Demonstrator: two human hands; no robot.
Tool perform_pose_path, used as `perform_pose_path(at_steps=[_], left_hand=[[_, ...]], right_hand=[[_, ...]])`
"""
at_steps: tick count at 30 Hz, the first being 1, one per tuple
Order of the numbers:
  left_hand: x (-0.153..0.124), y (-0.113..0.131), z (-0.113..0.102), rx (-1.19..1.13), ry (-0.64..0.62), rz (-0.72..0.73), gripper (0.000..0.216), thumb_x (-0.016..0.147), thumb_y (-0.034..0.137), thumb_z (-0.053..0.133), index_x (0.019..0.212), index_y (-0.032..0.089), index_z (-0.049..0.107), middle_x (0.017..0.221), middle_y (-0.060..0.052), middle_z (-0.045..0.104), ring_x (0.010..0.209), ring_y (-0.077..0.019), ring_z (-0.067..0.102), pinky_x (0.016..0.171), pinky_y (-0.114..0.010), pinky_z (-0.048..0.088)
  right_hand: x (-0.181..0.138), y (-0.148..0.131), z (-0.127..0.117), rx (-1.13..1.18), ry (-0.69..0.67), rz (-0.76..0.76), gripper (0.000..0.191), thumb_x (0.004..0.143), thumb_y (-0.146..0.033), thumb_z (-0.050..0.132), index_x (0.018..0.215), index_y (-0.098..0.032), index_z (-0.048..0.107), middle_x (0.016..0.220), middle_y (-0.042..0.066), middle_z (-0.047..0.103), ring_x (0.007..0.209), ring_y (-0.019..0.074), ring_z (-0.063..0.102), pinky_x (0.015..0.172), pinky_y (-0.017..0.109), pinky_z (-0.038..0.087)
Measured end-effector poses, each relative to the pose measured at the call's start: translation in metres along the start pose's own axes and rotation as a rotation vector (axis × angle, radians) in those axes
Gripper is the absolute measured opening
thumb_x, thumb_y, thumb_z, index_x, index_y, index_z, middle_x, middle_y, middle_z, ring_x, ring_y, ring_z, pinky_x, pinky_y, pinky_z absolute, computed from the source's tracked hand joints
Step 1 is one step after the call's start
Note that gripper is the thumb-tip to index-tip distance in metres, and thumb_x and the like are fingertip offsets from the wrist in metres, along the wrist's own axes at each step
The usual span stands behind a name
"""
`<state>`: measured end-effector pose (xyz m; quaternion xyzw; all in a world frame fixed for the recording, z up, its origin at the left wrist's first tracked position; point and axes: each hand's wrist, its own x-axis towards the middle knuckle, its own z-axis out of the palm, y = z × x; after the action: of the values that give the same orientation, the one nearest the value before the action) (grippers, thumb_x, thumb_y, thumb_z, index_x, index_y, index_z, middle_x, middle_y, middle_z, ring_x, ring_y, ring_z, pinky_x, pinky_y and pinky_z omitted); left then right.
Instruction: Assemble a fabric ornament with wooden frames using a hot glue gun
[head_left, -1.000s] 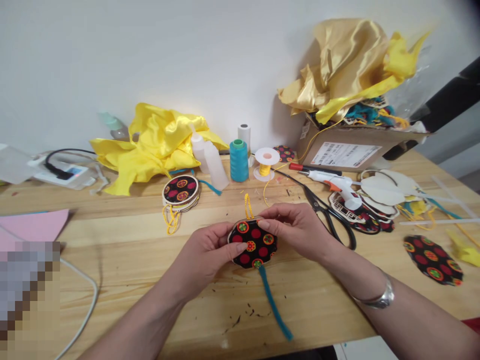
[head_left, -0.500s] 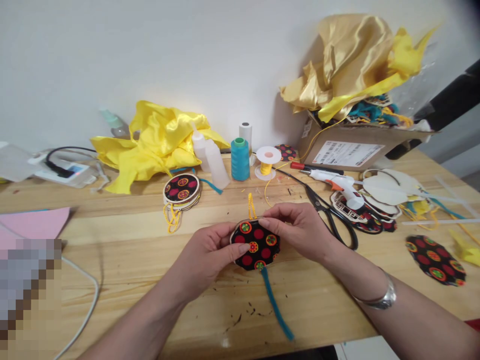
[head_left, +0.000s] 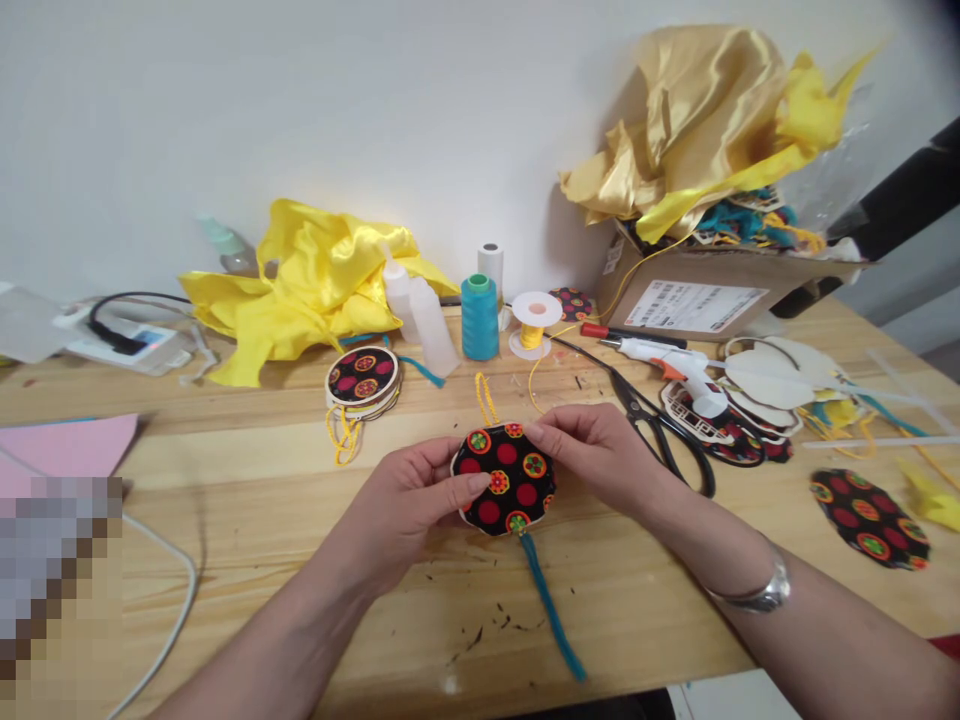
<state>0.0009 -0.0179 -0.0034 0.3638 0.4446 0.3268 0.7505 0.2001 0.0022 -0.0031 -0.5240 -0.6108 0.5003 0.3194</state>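
Between my hands is a flat round ornament (head_left: pixel 507 490) covered in black cloth with red and flowered dots. A yellow cord loop (head_left: pixel 486 398) sticks up from its top, and a teal ribbon (head_left: pixel 553 610) hangs from its bottom edge onto the table. My left hand (head_left: pixel 431 490) grips the left side, thumb on the front and fingers behind. At the upper right rim, the thumb and fingers of my right hand (head_left: pixel 589 445) pinch the edge. The fingertips behind the ornament are hidden.
Black scissors (head_left: pixel 667 430), a white glue gun (head_left: pixel 667 360) and loose cloth pieces lie to the right. Behind stand a teal thread cone (head_left: pixel 480 318), a yellow cord spool (head_left: pixel 535 315) and plastic bottles (head_left: pixel 431 325). A stack of round ornaments (head_left: pixel 364 380) sits left; a cardboard box (head_left: pixel 690 290) stands back right.
The ornament has turned slightly and shifted a little left, its yellow loop now leaning left. Both hands keep hold, with my right hand's fingers still at the upper right rim.
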Motion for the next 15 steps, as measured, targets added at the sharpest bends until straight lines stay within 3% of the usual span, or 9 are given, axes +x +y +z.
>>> perform_pose_path(at_steps=[9,11,15], left_hand=[[-0.0008,0.0018,0.0015,-0.013,0.007,0.004,0.033,0.074,0.021,0.072,0.107,0.018,0.068,0.097,-0.008,0.075,0.084,-0.0197,0.07,0.074,-0.03,0.055],[-0.0006,0.0025,0.0014,-0.027,0.019,0.013,0.033,0.075,0.021,0.071,0.107,0.017,0.068,0.101,-0.009,0.074,0.086,-0.0208,0.069,0.076,-0.032,0.056],[0.0001,0.0032,0.0012,-0.062,0.053,0.023,0.036,0.074,0.021,0.071,0.11,0.015,0.066,0.103,-0.011,0.073,0.084,-0.0216,0.07,0.076,-0.035,0.056]], right_hand=[[-0.0005,0.0,-0.0009,0.035,-0.033,-0.019,0.043,0.082,-0.051,0.05,0.066,-0.014,0.064,0.055,-0.003,0.046,0.052,0.0083,0.037,0.048,0.022,0.028],[-0.0004,-0.0003,-0.0009,0.057,-0.06,-0.003,0.046,0.082,-0.054,0.049,0.069,-0.013,0.066,0.055,-0.002,0.049,0.053,0.0086,0.039,0.049,0.023,0.03],[-0.0006,-0.0027,0.0003,0.143,-0.094,0.089,0.036,0.075,-0.049,0.062,0.075,-0.013,0.07,0.067,0.002,0.065,0.058,0.0104,0.052,0.057,0.024,0.041]])
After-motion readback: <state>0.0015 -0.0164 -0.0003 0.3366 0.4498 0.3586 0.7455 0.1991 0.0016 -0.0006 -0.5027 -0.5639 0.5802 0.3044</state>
